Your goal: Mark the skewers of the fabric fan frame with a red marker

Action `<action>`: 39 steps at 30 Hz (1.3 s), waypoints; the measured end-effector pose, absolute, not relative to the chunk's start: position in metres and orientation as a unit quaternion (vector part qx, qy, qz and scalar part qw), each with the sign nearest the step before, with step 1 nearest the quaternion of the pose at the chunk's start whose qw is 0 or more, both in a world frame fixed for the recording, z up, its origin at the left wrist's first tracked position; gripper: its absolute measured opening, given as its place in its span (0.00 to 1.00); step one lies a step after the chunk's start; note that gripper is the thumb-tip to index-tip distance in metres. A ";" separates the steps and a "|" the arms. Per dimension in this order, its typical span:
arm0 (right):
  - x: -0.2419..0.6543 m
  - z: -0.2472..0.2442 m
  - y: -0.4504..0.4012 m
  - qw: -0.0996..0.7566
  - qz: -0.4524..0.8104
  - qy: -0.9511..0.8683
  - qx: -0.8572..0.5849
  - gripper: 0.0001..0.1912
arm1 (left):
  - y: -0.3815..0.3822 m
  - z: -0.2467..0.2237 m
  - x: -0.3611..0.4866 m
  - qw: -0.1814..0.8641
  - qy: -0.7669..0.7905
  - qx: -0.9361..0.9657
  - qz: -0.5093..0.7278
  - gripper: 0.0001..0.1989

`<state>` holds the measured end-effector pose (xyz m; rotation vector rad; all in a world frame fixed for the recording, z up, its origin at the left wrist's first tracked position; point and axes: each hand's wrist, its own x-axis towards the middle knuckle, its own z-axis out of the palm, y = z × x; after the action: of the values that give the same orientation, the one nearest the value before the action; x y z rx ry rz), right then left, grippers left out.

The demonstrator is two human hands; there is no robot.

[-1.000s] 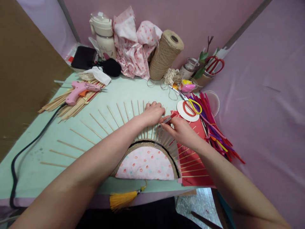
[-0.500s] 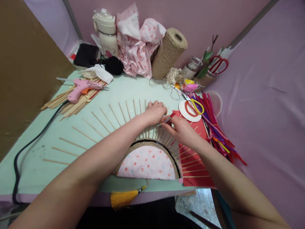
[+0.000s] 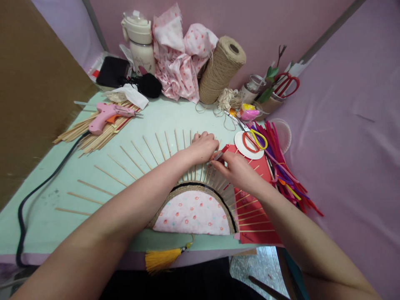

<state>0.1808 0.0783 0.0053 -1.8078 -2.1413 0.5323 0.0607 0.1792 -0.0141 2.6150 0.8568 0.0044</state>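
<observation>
A half-round fan lies on the table, its face covered in pink flowered cloth. Twine and a black band edge its arc, and thin wooden sticks spread outward from it. My left hand rests over the upper sticks with its fingers curled; what they grip is hidden. Close beside it, my right hand pinches a slim pen with a red end, its tip low by the left fingers. Red paper lies beneath the right-hand sticks. A yellow tassel hangs at the table's front edge.
A pink glue gun sits on a bundle of sticks at left, its cord trailing forward. At the back stand a bottle, crumpled cloth and a twine spool. Scissors and pipe cleaners lie at right.
Almost nothing differs. The pen in my right hand has tilted very slightly; my left hand stays in place.
</observation>
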 end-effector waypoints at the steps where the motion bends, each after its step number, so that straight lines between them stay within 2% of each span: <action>1: 0.181 0.005 0.078 0.145 0.181 -0.744 -0.627 0.07 | 0.179 -0.014 0.061 0.193 0.305 0.932 0.001 0.15; 39: 0.176 0.010 0.081 0.119 0.188 -0.743 -0.631 0.07 | 0.181 -0.018 0.062 0.188 0.306 0.933 0.006 0.16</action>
<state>0.1755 0.0809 0.0096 -1.8452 -2.1731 0.5505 0.0617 0.1807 -0.0182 2.6249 0.8606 0.0161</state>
